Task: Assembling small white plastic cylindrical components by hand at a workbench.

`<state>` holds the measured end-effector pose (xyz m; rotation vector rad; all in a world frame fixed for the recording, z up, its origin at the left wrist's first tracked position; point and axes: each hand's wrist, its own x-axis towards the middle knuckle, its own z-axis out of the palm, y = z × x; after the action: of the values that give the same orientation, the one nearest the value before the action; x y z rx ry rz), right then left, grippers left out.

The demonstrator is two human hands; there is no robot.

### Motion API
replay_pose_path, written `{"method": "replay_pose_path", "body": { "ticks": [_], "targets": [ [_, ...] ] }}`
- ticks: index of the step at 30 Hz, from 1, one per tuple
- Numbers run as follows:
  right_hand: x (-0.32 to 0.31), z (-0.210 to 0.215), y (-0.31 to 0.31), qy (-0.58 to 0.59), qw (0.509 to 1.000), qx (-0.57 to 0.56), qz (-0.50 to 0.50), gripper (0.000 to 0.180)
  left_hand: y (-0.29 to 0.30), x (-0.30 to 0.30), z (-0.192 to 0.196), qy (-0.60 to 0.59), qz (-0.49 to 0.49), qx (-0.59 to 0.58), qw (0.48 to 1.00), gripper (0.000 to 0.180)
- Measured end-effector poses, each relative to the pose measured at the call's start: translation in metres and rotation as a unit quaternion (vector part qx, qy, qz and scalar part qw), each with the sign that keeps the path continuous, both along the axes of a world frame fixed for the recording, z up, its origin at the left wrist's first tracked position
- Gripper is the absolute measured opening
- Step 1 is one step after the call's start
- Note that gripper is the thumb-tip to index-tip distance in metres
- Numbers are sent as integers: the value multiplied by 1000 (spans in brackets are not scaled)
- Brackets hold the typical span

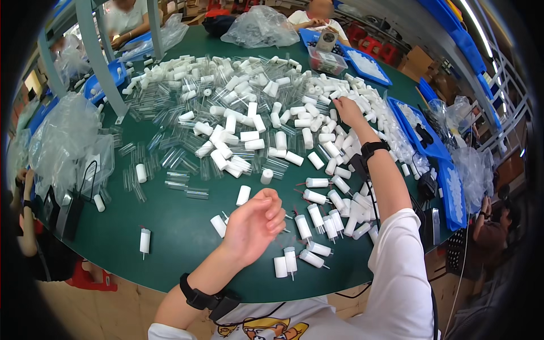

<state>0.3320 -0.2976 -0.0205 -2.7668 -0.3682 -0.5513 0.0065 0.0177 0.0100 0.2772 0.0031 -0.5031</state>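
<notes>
My left hand [256, 225] hovers over the near middle of the green table, palm turned up and fingers curled; whatever they hold, if anything, is hidden. My right hand [350, 111] reaches far out to the right side of the heap, its fingertips pinched together among white cylinders [315, 160]; I cannot make out what lies between them. Short clear tubes [177, 160] are mixed into the heap. Beneath and right of my left hand lie several white cylinders with clear caps, metal pins and thin wires [303, 228]. Another wired cylinder [145, 241] lies alone at the near left.
Blue trays [418, 126] of white parts line the right edge. A clear plastic box [327, 61] and a plastic bag [262, 28] stand at the back. Grey metal posts [102, 62] and large plastic bags [71, 133] occupy the left. Other people sit around the table.
</notes>
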Motion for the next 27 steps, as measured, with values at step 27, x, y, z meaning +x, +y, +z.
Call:
{"method": "replay_pose_path", "body": {
  "ticks": [27],
  "targets": [
    [-316,87,112,297,765,497,283,31,-17,-17,11,-112,-25,274,955,30]
  ]
}}
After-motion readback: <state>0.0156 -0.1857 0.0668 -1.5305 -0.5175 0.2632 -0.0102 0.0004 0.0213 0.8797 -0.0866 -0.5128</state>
